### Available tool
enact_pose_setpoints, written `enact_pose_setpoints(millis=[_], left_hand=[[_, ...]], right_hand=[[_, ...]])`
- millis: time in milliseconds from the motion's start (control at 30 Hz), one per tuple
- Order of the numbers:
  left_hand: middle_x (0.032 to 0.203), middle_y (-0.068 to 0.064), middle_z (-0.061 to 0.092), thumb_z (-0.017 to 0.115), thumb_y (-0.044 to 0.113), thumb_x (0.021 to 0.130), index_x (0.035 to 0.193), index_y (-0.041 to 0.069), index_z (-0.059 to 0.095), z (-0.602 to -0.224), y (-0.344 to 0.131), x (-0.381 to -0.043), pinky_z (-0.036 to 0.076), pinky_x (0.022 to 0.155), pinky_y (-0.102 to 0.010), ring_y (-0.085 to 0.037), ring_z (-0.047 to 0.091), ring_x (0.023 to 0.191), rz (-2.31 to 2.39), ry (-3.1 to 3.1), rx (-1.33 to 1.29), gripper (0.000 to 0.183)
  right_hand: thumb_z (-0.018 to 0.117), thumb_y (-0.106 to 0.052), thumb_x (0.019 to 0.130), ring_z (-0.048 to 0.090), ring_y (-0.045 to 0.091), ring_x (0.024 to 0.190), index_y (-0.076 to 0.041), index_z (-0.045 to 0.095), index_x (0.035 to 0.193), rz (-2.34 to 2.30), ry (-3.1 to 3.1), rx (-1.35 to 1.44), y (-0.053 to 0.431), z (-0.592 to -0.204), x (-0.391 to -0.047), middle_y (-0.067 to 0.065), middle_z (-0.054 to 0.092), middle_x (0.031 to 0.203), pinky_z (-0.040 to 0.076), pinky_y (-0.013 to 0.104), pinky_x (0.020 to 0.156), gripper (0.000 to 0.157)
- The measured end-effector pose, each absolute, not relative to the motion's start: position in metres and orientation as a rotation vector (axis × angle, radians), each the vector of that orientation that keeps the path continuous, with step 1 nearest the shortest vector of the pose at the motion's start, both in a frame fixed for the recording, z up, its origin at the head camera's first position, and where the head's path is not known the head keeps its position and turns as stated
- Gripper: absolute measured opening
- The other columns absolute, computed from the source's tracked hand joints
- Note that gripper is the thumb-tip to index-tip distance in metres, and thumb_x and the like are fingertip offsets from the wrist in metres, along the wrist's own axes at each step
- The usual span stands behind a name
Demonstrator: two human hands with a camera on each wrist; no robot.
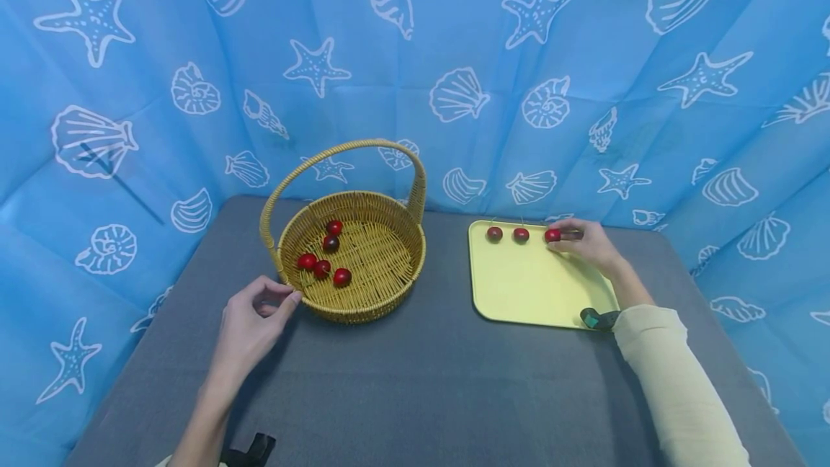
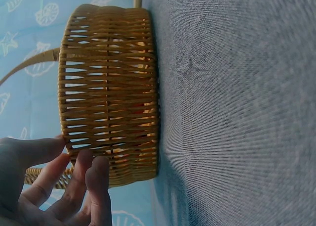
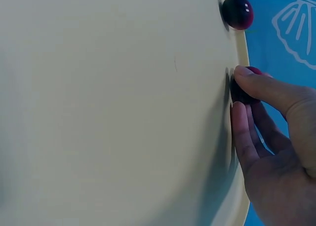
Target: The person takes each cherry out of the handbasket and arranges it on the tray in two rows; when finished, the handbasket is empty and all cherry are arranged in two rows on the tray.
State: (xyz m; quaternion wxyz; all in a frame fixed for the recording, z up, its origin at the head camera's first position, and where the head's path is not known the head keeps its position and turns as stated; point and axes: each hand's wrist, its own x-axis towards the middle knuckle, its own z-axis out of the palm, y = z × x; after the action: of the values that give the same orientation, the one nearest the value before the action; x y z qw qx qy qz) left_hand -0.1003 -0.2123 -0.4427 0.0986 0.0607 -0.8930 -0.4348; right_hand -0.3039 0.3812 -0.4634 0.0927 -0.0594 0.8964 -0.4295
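Observation:
My left hand (image 1: pixel 256 323) pinches the rim of a round wicker basket (image 1: pixel 357 314) at its front left, thumb and fingertips meeting at the edge. Several dark red cherries lie in the left part of the basket, among them one cherry (image 1: pixel 342 277) near the front. At the far right, my right hand (image 1: pixel 586 243) holds a cherry (image 1: pixel 552 235) between thumb and fingers, at the back edge of a pale yellow tray (image 1: pixel 532 287). Two more cherries stand in a row left of it, the nearer one (image 1: pixel 521 236) with its stem up. In the right wrist view the held cherry (image 3: pixel 239 92) is partly covered by the thumb.
A tall arched handle (image 1: pixel 350 146) rises over the basket. Basket and tray stand side by side on a grey cloth-covered table (image 1: pixel 415 395), with a gap of cloth between them. Behind and at both sides hangs a blue curtain (image 1: pixel 402 56) with white shell and starfish prints.

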Motion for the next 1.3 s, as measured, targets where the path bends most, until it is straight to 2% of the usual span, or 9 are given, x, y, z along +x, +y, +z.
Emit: enact_pose_setpoints(millis=[233,467,633,700,833,933,1067,1200,1300], left_hand=[[0.112,-0.009,0.080,0.077,0.025,0.103,0.113,0.013,0.073,-0.443,-0.212,-0.100,0.056,0.074,-0.023,-0.009,0.073,0.085,-1.286,-2.640,0.173,0.016],[0.112,-0.009,0.080,0.077,0.026,0.103,0.112,0.013,0.074,-0.444,-0.212,-0.099,0.057,0.074,-0.023,-0.004,0.073,0.082,-1.288,-2.630,0.154,0.016],[0.112,-0.009,0.080,0.077,0.025,0.103,0.113,0.013,0.074,-0.444,-0.212,-0.099,0.057,0.074,-0.022,-0.002,0.072,0.081,-1.292,-2.623,0.141,0.016],[0.113,-0.009,0.080,0.077,0.025,0.103,0.113,0.013,0.073,-0.444,-0.212,-0.099,0.057,0.075,-0.022,-0.002,0.072,0.082,-1.296,-2.625,0.143,0.016],[0.114,-0.010,0.080,0.076,0.026,0.104,0.115,0.013,0.073,-0.444,-0.213,-0.099,0.057,0.076,-0.022,-0.003,0.072,0.084,-1.309,-2.632,0.152,0.017],[0.114,-0.010,0.079,0.076,0.026,0.104,0.115,0.013,0.073,-0.444,-0.213,-0.099,0.057,0.076,-0.022,-0.004,0.073,0.085,-1.310,-2.634,0.161,0.017],[0.113,-0.010,0.079,0.076,0.026,0.104,0.114,0.012,0.073,-0.444,-0.212,-0.100,0.057,0.074,-0.022,-0.006,0.073,0.084,-1.301,-2.635,0.173,0.017],[0.113,-0.010,0.079,0.075,0.026,0.104,0.114,0.012,0.073,-0.444,-0.212,-0.100,0.057,0.073,-0.022,-0.007,0.073,0.084,-1.295,-2.636,0.179,0.018],[0.113,-0.011,0.080,0.075,0.026,0.104,0.114,0.012,0.073,-0.444,-0.211,-0.100,0.057,0.073,-0.022,-0.007,0.073,0.084,-1.295,-2.637,0.181,0.018]], right_hand=[[0.078,-0.016,0.102,0.064,-0.011,0.101,0.005,0.057,0.149,-1.232,2.648,-0.165,0.382,-0.459,-0.302,0.034,0.059,0.151,0.058,0.015,0.087,0.056],[0.075,-0.018,0.104,0.065,-0.002,0.111,0.004,0.055,0.151,-1.228,2.647,-0.159,0.387,-0.453,-0.301,0.031,0.055,0.156,0.058,0.016,0.089,0.056],[0.073,-0.021,0.106,0.061,-0.010,0.108,0.003,0.050,0.154,-1.258,2.641,-0.141,0.391,-0.445,-0.301,0.030,0.055,0.157,0.057,0.015,0.091,0.059],[0.073,-0.023,0.106,0.061,-0.013,0.105,0.003,0.050,0.155,-1.266,2.650,-0.138,0.390,-0.441,-0.300,0.025,0.058,0.154,0.056,0.013,0.092,0.061],[0.074,-0.028,0.105,0.061,-0.015,0.106,0.001,0.050,0.156,-1.278,2.661,-0.146,0.387,-0.430,-0.297,0.005,0.063,0.147,0.051,0.009,0.093,0.063],[0.075,-0.033,0.105,0.061,-0.015,0.109,-0.001,0.050,0.156,-1.289,2.658,-0.159,0.380,-0.422,-0.294,0.002,0.063,0.147,0.050,0.008,0.095,0.065],[0.076,-0.034,0.104,0.064,-0.014,0.110,-0.002,0.052,0.155,-1.300,2.657,-0.173,0.370,-0.414,-0.291,-0.001,0.065,0.144,0.053,0.017,0.104,0.065],[0.077,-0.033,0.103,0.066,-0.013,0.111,-0.002,0.053,0.154,-1.316,2.651,-0.191,0.362,-0.408,-0.288,-0.016,0.066,0.131,0.050,0.039,0.120,0.064],[0.077,-0.033,0.103,0.066,-0.013,0.111,-0.002,0.053,0.153,-1.325,2.645,-0.205,0.356,-0.404,-0.285,-0.016,0.065,0.130,0.046,0.050,0.123,0.063]])
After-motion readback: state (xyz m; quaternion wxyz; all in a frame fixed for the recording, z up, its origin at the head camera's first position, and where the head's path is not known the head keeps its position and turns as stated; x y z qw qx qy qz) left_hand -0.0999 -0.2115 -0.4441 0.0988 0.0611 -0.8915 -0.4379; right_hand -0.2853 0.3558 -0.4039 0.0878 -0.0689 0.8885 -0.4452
